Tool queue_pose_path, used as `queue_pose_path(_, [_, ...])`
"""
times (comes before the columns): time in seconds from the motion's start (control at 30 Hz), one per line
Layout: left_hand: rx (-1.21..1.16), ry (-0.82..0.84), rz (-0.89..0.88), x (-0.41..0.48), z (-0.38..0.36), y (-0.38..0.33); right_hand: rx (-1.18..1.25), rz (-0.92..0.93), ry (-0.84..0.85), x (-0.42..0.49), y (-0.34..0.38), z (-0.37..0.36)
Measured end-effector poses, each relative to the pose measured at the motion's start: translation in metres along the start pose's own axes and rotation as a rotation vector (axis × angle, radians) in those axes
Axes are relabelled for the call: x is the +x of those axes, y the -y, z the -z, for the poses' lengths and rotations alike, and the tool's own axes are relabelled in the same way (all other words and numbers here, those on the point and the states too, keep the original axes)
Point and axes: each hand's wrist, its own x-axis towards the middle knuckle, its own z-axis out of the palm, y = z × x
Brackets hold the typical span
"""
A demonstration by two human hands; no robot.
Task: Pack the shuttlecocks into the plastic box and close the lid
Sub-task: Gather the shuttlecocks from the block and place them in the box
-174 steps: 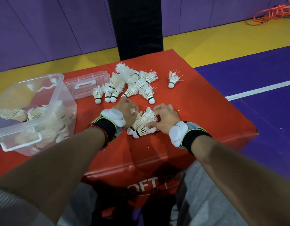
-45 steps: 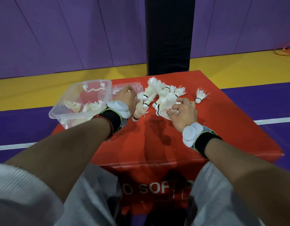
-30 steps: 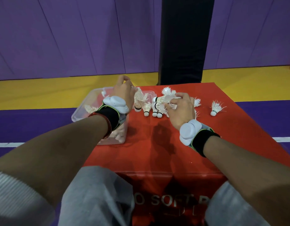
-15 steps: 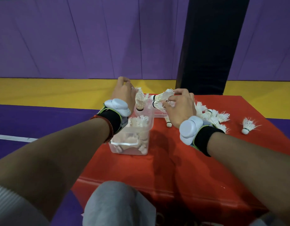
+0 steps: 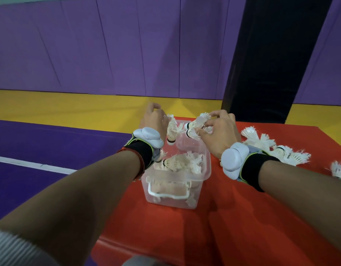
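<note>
Now both hands have come over the open plastic box: left hand pinches one shuttlecock, right hand grips a small bunch. Release likely next; a loose pile waits on the red mat, lid not visible.

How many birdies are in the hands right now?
3 that I can see. One shuttlecock hangs cork-down from the left hand over the plastic box. Two more shuttlecocks are in the right hand. Others may hide behind that hand.

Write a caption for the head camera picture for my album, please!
Both hands, left hand and right hand, drop shuttlecocks into the plastic box.
</note>
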Motion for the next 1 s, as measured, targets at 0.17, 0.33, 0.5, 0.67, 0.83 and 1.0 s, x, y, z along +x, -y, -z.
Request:
queue_pose_path(0.17, [0.010, 0.061, -0.048, 0.020, -0.019, 0.020, -0.029, 0.007, 0.048, 0.021, -0.004, -0.024])
queue_pose_path(0.33, [0.094, 0.119, -0.070, 0.035, -0.033, 0.033, -0.028, 0.000, 0.090, 0.037, -0.007, -0.042])
queue_pose_path(0.5, [0.144, 0.159, -0.021, 0.042, -0.045, 0.041, 0.013, -0.034, 0.136, 0.042, -0.009, -0.049])
queue_pose_path(0.67, [0.170, 0.181, -0.016, 0.041, -0.044, 0.039, 0.041, -0.076, 0.169, 0.038, -0.007, -0.044])
queue_pose_path(0.83, [0.188, 0.151, -0.041, 0.035, -0.032, 0.027, 0.042, -0.076, 0.168, 0.032, -0.002, -0.031])
queue_pose_path(1.0, [0.174, 0.124, -0.057, 0.027, -0.016, 0.011, 0.062, -0.054, 0.138, 0.023, 0.002, -0.011])
